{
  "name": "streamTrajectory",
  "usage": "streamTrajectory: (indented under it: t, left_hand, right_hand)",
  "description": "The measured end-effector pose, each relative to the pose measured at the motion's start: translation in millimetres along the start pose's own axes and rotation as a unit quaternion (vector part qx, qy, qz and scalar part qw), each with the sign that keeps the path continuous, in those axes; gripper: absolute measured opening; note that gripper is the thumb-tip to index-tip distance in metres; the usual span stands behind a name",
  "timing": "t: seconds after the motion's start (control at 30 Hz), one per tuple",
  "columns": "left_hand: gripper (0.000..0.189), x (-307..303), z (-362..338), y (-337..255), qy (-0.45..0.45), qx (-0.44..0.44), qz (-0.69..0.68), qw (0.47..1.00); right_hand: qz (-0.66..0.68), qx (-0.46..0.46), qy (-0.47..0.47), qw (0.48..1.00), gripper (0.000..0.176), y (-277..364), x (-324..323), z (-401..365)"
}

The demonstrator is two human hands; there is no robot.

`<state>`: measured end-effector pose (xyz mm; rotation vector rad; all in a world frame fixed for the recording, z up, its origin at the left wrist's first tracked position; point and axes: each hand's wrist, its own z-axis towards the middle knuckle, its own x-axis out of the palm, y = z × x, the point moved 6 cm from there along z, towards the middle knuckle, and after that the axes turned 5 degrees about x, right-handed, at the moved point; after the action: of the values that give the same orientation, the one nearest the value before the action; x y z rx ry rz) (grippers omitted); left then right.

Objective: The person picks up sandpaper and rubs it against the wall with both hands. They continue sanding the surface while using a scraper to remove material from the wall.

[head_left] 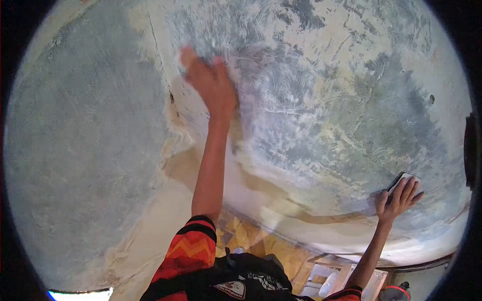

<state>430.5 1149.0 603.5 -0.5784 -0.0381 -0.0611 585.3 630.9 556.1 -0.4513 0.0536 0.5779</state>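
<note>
My left hand (210, 85) is raised to the wall (301, 135) in the upper middle of the view. Motion blurs its fingertips, but the fingers are spread and nothing shows in them. Far to the right and lower, my right hand (400, 199) presses a sanding block (411, 177) against the wall. The block is small and flat, with a pale top and a dark edge partly under my fingers. Patchy grey and cream, the wall carries swirling scuff marks between my two hands. A thin vertical crack (159, 55) runs just left of my left hand.
A smoother grey wall section (85, 135) fills the left side. Below lies a yellowish floor (246, 236), with a wooden frame or stand (341, 276) at lower right. Beside it is a dark object with a red band (395, 292). A dark fixture (471, 150) sits at the right edge.
</note>
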Motion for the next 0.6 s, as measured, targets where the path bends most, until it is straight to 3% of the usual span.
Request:
streamTrajectory:
  t: [0.1,0.17,0.23,0.33,0.4,0.5,0.57,0.6]
  left_hand:
    - [0.079,-1,-65,11,-0.038,-0.045,0.031,0.998]
    - [0.081,29,-135,-10,0.02,0.004,0.023,1.0]
    - [0.089,59,-197,-63,0.19,0.096,0.071,0.974]
    - [0.09,56,-188,-92,0.202,0.278,0.181,0.921]
    - [0.082,32,-139,-47,0.114,0.071,0.017,0.991]
    - [0.078,7,-112,3,-0.06,-0.102,-0.013,0.993]
    - [0.078,28,-150,-23,0.017,-0.075,-0.002,0.997]
    - [0.078,39,-188,-51,0.107,-0.018,-0.002,0.994]
  right_hand:
    - [-0.001,0.005,-0.001,1.0,0.059,-1,3,-3]
    - [0.0,0.004,-0.006,1.0,0.06,-1,2,-2]
    - [0.001,0.018,-0.002,1.0,0.06,0,1,-1]
    - [0.0,0.027,-0.002,1.0,0.06,-1,1,0]
    - [-0.005,0.027,-0.008,1.0,0.06,0,1,0]
    - [-0.01,0.031,-0.005,0.999,0.06,0,1,0]
    - [-0.006,0.02,-0.019,1.0,0.06,2,0,3]
    - [-0.001,0.012,-0.024,1.0,0.059,4,0,5]
